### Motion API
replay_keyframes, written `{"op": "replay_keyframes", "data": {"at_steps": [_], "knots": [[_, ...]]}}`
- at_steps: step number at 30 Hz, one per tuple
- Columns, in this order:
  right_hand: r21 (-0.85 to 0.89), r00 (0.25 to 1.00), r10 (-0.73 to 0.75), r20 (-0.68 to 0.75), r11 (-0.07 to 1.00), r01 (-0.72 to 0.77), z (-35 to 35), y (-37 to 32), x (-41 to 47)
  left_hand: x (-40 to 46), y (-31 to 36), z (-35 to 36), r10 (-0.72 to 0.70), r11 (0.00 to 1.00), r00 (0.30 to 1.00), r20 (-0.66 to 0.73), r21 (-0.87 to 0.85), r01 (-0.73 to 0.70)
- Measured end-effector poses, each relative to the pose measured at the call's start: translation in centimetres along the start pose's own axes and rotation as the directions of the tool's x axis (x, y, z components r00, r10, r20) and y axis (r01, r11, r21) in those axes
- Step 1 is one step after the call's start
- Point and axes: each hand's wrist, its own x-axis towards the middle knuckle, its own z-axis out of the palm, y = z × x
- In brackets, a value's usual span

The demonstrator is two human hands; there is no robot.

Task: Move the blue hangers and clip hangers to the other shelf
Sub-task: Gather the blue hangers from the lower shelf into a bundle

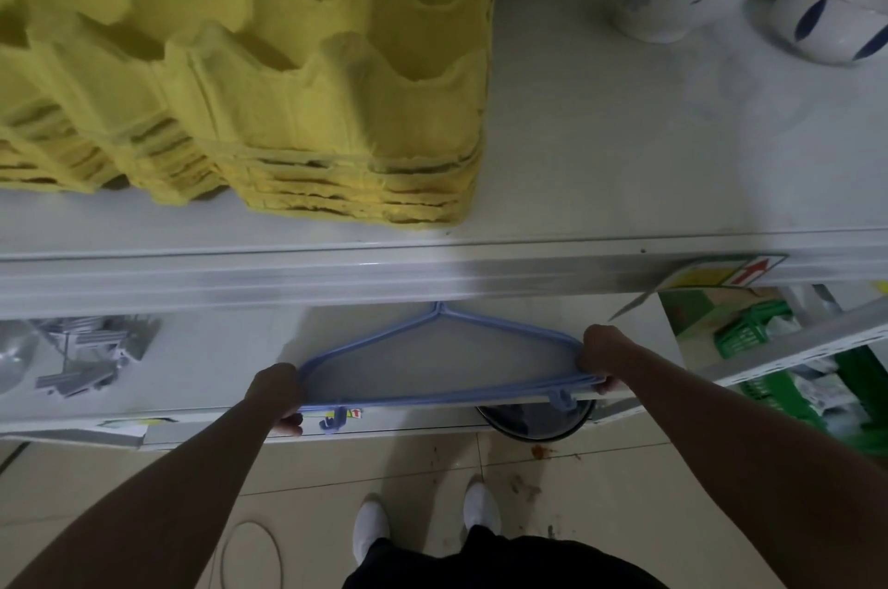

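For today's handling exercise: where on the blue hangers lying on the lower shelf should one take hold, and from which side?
Grip the blue hangers at their two shoulder ends, coming from the front edge of the lower shelf. They lie flat, hook pointing back under the upper shelf, so the wide ends face the person. The left hand and right hand already clasp one end each, probably keeping the bundle together.

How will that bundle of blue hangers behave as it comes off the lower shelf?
The blue hangers look thin and plastic, so probably light and a bit springy. Several lie stacked, held only at the two ends by the left hand and right hand; the middle ones may slide or fan apart. The small hooks on the bottom bar could snag the shelf edge.
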Motion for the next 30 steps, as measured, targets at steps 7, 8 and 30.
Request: {"op": "replay_keyframes", "data": {"at_steps": [7,8,30], "knots": [[-0.007,1.000,-0.007,-0.021,1.000,0.007,0.4,0.3,0.4,1.0,0.1,0.2,-0.011,0.995,1.000,-0.026,-0.101,0.008],[0.008,1.000,-0.004,-0.026,1.000,0.004,0.3,0.4,0.3,1.0,0.0,0.2,-0.003,0.995,0.999,-0.047,-0.103,-0.002],[0.716,0.995,-0.035,0.095,0.697,-0.043,0.8,3.6,-1.2,-1.5,0.9,0.7,0.208,0.773,0.975,0.083,-0.624,-0.113]]}}
